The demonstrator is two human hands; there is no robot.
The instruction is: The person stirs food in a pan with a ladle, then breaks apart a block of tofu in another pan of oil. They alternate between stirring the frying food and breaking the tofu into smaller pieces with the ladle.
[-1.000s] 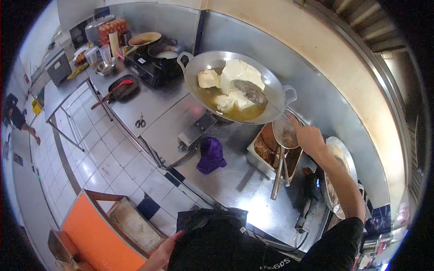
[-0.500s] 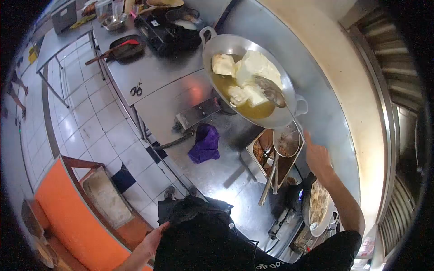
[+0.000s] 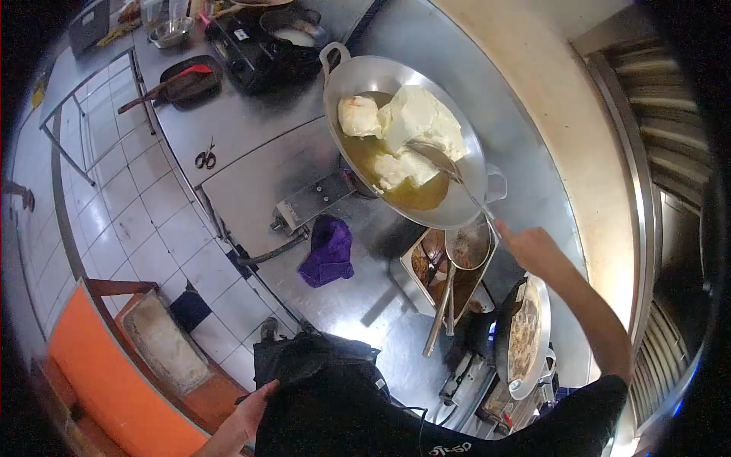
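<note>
My right hand (image 3: 533,247) is closed round the long handle of a metal ladle (image 3: 480,202). The ladle's bowl lies inside a big two-handled aluminium wok (image 3: 474,145), against pale yellow blocks that look like butter or margarine (image 3: 422,122). Clear yellow liquid fat (image 3: 419,196) surrounds the blocks. Low at my left side, my left hand (image 3: 250,411) rests against my dark clothing; its thumb side shows and the other fingers are hidden.
Below the wok, a strainer (image 3: 468,245) lies over a metal tray (image 3: 407,263) of dark sauces. A second pan (image 3: 529,335) with brownish contents sits over a blue flame. A purple cloth (image 3: 327,255), scissors (image 3: 205,158) and a dark pan (image 3: 190,80) lie on the steel counter.
The whole view has shifted, moving the counter left in the picture. In the wok, the ladle's bowl has moved slightly left against the lower chunks. My left hand stays at my side.
</note>
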